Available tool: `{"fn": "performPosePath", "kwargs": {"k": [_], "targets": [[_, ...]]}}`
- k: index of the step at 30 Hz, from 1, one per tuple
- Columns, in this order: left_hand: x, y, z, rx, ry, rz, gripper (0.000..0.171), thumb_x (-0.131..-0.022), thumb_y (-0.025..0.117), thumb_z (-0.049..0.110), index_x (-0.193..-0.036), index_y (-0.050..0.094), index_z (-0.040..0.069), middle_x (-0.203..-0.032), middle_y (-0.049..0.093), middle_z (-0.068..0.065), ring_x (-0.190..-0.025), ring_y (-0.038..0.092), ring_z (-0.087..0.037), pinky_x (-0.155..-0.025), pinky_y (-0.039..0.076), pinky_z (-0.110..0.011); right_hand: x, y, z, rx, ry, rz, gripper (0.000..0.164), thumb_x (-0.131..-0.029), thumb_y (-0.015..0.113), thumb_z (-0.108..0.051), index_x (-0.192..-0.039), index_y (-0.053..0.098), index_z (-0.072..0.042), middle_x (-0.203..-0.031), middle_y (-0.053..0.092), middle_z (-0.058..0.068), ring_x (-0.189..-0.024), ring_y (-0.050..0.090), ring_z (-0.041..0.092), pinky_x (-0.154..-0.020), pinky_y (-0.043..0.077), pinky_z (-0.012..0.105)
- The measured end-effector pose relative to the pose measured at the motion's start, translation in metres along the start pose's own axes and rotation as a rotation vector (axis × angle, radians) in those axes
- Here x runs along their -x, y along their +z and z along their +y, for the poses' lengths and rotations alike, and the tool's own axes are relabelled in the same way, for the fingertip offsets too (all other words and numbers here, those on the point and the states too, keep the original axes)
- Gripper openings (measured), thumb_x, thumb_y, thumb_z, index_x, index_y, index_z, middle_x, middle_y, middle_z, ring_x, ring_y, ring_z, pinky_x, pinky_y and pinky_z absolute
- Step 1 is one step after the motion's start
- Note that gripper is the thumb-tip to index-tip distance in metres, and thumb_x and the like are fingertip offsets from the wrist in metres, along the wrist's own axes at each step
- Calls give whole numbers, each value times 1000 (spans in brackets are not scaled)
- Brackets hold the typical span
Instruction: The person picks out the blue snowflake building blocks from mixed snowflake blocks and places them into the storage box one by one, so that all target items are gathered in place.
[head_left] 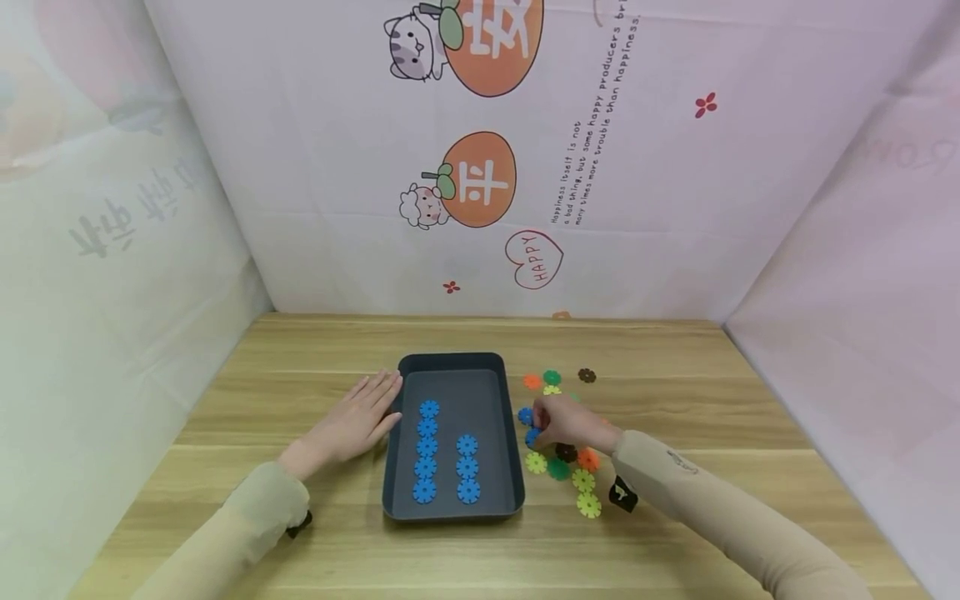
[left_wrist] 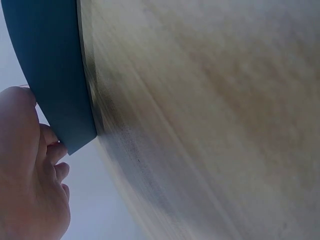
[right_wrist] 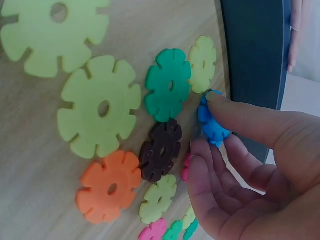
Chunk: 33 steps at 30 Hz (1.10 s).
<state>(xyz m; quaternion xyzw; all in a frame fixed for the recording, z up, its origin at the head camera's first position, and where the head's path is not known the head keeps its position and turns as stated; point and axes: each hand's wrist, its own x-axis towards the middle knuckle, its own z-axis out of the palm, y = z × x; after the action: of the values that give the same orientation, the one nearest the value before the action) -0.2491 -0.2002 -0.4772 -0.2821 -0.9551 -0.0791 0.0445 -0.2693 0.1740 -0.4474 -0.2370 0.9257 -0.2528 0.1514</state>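
My right hand (head_left: 568,421) pinches a blue interlocking disc (right_wrist: 214,122) between thumb and fingers, just right of the dark grey tray (head_left: 483,510). Another blue disc (head_left: 525,416) lies by the fingertips. On the tray's left rim rests my left hand (head_left: 358,423), its fingers fairly straight; the left wrist view shows that hand (left_wrist: 32,170) against the tray's outer wall (left_wrist: 57,75). Inside the tray, blue discs stand in two columns: a longer left column (head_left: 426,447) and a shorter right column (head_left: 467,467).
Loose discs lie right of the tray: yellow-green (head_left: 583,480), green (head_left: 558,468), orange (head_left: 588,459), dark brown (head_left: 587,376) and several others, some partly hidden by my right hand. Printed white cloth (head_left: 337,208) encloses the wooden table (head_left: 315,533) at the back and both sides.
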Motion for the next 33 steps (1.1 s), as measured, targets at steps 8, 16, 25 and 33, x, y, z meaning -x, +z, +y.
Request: {"fn": "performPosePath", "kwargs": {"k": [8,16,25,33], "targets": [[1,1,-2,-3,0,-2,64,-106,44,37,-155,28,0,-163,27,-16,-153,22,-35,-124,22,-54,-1,-10,-1,-12,-38,-12,7,-86,66,4,-83,62,-2,-77,62,5,-65,51,10,-59,44,21],[1,1,-2,-5,1,5,63,-106,44,37,-155,29,0,-163,27,-17,-153,23,-36,-124,23,-55,-10,-26,-21,-4,-36,77,5,-91,63,1,-89,65,-3,-87,68,8,-73,58,12,-65,50,25],[0,4,-2,-6,9,8,63,-106,44,37,-155,29,0,-163,27,-17,-153,24,-36,-123,24,-56,-24,-35,-44,34,-101,134,4,-90,68,-2,-87,67,-4,-87,72,9,-72,64,12,-67,55,26],[0,1,-2,7,-1,10,63,-106,44,37,-155,30,1,-163,27,-15,-153,24,-35,-124,23,-55,-41,-23,-56,-33,-75,32,3,-90,66,1,-93,67,-1,-87,69,10,-68,64,11,-63,56,24]]}}
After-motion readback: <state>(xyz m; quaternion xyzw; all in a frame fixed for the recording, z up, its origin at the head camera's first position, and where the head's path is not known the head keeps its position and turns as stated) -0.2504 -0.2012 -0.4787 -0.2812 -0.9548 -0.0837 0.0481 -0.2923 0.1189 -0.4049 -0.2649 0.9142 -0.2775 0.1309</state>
